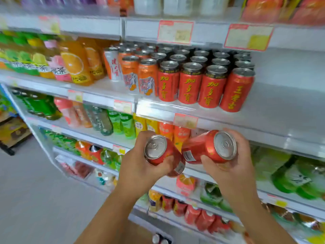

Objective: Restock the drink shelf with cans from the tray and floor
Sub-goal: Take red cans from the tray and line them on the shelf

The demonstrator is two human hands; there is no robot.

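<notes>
Two grips are both holding: the left hand (pixel 140 166) is wrapping a red aluminium can (pixel 161 152), tilted top-toward-camera; a second red aluminium can (pixel 207 148) is lying likewise in the right hand (pixel 235 166). Bare white shelf (pixel 281 103) is waiting up-right, nearer the right grip.

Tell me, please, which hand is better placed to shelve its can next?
Probably the right hand: its can lies nearer the bare shelf space right of the standing red cans; the left hand is farther off.
</notes>
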